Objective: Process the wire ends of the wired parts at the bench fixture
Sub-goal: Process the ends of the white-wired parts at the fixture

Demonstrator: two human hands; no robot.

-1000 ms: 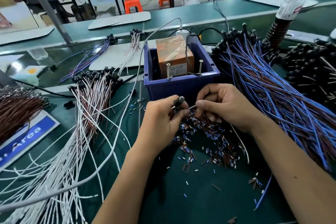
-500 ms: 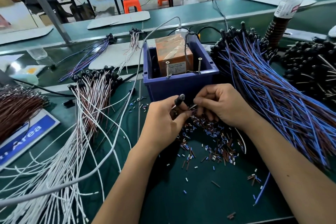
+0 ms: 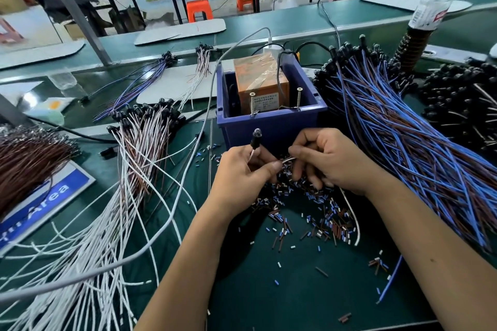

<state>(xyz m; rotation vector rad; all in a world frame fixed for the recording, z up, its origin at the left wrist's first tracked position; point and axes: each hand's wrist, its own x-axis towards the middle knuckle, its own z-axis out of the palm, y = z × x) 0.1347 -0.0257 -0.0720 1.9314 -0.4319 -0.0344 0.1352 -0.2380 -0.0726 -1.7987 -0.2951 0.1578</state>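
- The left hand (image 3: pixel 242 169) pinches one wired part (image 3: pixel 255 137) just below its black head. The head now pokes up higher above the fingers than it did a second ago, and it points toward the blue box (image 3: pixel 271 126).
- The right hand (image 3: pixel 330 161) pinches the thin white wires (image 3: pixel 286 160) that come out of that part. Its fingers are curled around them.
- The two hands are close together, almost touching, just in front of the blue box. They have hardly moved from that spot.
- The part is held in the air, above the pile of little cut bits (image 3: pixel 309 212) on the green bench (image 3: pixel 295 290).
- It looks like the person is getting the wire ends lined up. They probably go next to the two screws (image 3: pixel 299 98) standing on the box's front edge.
- The wire ends do not touch the screws yet, so this part is not done.
- Many blue and brown wired parts (image 3: pixel 403 142) lie on the right. White ones (image 3: pixel 94 223) lie on the left.
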